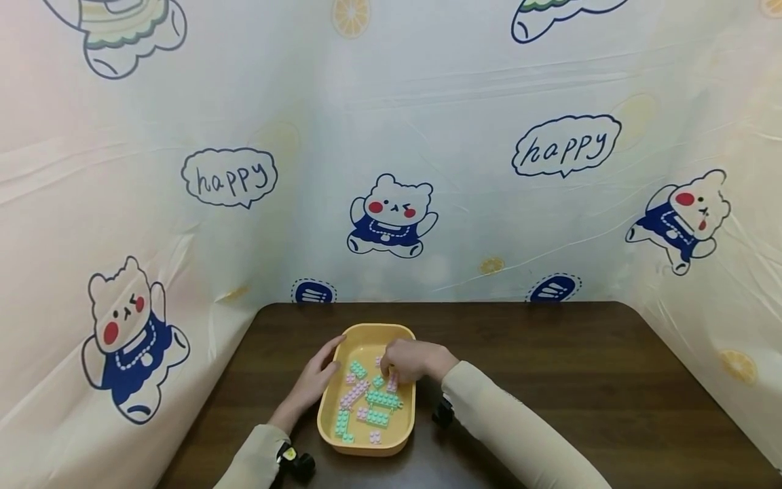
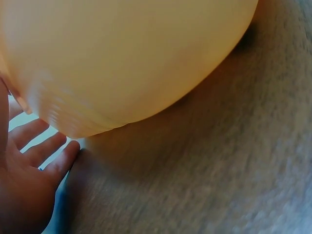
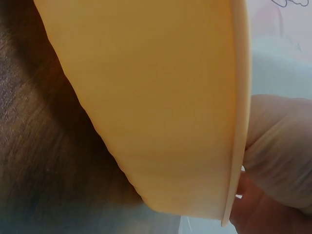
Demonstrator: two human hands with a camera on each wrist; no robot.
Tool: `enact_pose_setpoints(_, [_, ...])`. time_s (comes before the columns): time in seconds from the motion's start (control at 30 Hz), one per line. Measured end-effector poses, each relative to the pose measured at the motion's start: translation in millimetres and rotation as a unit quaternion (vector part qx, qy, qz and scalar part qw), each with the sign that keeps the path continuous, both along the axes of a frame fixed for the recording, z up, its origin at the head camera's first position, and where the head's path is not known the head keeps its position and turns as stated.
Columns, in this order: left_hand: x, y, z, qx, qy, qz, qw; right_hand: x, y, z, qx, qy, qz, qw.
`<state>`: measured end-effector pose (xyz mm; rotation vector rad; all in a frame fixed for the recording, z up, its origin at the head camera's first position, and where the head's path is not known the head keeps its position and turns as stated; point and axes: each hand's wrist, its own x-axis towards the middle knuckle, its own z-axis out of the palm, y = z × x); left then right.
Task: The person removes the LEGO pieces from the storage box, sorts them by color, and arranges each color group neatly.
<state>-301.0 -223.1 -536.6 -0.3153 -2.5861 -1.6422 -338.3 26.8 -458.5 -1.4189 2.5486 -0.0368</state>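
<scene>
A yellow plastic tray [image 1: 332, 401] holds pink and mint-green toy building bricks. My left hand [image 1: 314, 373] rests against the tray's left side; in the left wrist view, its nearly straight fingers [image 2: 46, 146] touch the outer wall. Over the tray's right rim reaches my right hand [image 1: 408, 358], fingers bent down among the bricks. Close by its fingertips are a pink brick [image 1: 392, 384] and a small green brick [image 1: 378, 382]. The right wrist view shows part of that hand behind the rim [image 3: 241, 97], which hides the fingertips; whether they pinch a brick is unclear.
The tray stands on a dark brown wooden table [image 1: 519, 387]. Towards its near end lie a long green brick [image 1: 383, 399], a pink-and-green joined piece [image 1: 374, 417] and a small pink brick [image 1: 375, 437]. A printed curtain [image 1: 464, 224] hangs behind and at the sides.
</scene>
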Motion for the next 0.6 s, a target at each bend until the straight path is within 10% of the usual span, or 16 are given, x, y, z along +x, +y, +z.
enact_pose_setpoints(0.6, [0.3, 0.9, 0.5, -0.005, 0.009, 0.001, 0.9999, 0.0, -0.6, 3.8, -0.014, -0.016, -0.032, 0.9993])
